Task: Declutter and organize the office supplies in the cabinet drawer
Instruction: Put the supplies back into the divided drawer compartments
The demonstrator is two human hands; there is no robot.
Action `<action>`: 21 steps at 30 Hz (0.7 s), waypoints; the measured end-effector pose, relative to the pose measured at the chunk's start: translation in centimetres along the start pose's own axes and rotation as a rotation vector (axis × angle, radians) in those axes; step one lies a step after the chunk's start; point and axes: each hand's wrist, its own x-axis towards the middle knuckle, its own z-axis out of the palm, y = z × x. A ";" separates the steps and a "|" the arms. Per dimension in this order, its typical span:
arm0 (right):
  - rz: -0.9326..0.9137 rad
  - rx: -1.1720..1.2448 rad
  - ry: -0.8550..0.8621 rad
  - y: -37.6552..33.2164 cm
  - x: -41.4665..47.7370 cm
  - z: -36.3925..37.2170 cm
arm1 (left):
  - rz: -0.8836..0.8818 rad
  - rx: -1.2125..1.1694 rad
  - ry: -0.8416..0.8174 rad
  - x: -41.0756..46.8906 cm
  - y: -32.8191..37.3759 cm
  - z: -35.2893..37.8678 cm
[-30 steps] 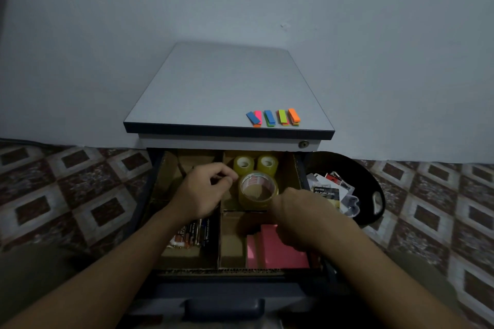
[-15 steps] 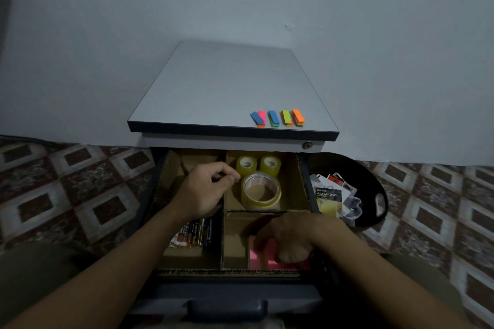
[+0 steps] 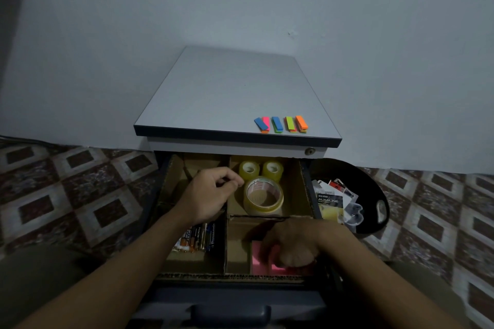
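Observation:
The open drawer (image 3: 240, 277) holds a cardboard organiser with several compartments. My left hand (image 3: 208, 195) hovers over the back left compartment, fingers curled, thumb and forefinger pinching the top of the middle cardboard divider (image 3: 226, 235). My right hand (image 3: 294, 243) reaches down into the front right compartment and grips a pink sticky-note pad (image 3: 258, 262), covering most of it. A large clear tape roll (image 3: 263, 196) and two small yellow tape rolls (image 3: 249, 168) lie in the back right compartment. Batteries (image 3: 199, 239) lie in the front left one.
Coloured sticky flags (image 3: 280, 124) lie in a row near the front edge of the grey cabinet top (image 3: 227, 88). A black bin (image 3: 374, 189) with battery packaging (image 3: 330, 201) sits on the tiled floor right of the drawer. The wall is just behind.
My right hand has dropped from above the pad down into the front right compartment, pressing the pink pad lower. My left hand has stayed at the divider.

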 end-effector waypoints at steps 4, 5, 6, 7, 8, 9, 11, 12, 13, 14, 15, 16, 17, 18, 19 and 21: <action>0.020 -0.020 0.001 -0.2 0.5 0.3 | -0.005 -0.003 -0.007 -0.1 0.1 -0.1; 0.022 -0.019 0.005 -0.3 0.6 0.2 | -0.005 -0.001 -0.008 -0.1 0.1 -0.1; 0.020 -0.016 0.010 -0.3 0.6 0.2 | -0.004 0.005 -0.008 -0.1 0.1 -0.1; 0.020 -0.012 0.012 -0.3 0.6 0.2 | -0.002 0.012 -0.007 -0.2 0.1 -0.2; 0.016 -0.002 0.015 -0.2 0.6 0.3 | 0.002 0.019 -0.006 -0.2 0.1 -0.2; 0.014 0.009 0.018 -0.2 0.6 0.4 | 0.006 0.025 -0.007 -0.2 0.2 -0.2; 0.010 0.018 0.029 -0.1 0.5 0.5 | 0.009 0.032 -0.010 -0.3 0.3 -0.1; 0.002 0.017 0.039 -0.1 0.4 0.6 | 0.007 0.036 -0.012 -0.3 0.4 -0.1; -0.006 0.016 0.044 0.1 0.4 0.6 | 0.005 0.040 -0.012 -0.3 0.5 -0.1; -0.021 0.021 0.055 0.1 0.3 0.5 | 0.004 0.044 -0.012 -0.3 0.6 -0.1; -0.029 0.035 0.067 0.2 0.1 0.5 | 0.002 0.046 -0.012 -0.3 0.7 -0.1; -0.036 0.070 0.084 0.3 0.0 0.5 | -0.001 0.047 -0.013 -0.4 0.8 -0.1; -0.037 0.126 0.096 0.5 -0.1 0.6 | -0.004 0.050 -0.015 -0.5 0.9 -0.1; -0.040 0.189 0.106 0.7 -0.1 0.8 | -0.005 0.059 -0.018 -0.5 1.0 -0.1; -0.041 0.240 0.116 0.9 -0.2 0.8 | -0.004 0.071 -0.023 -0.5 1.1 -0.1; -0.071 0.279 0.177 1.2 -0.4 0.8 | -0.011 0.085 -0.021 -0.6 1.8 0.0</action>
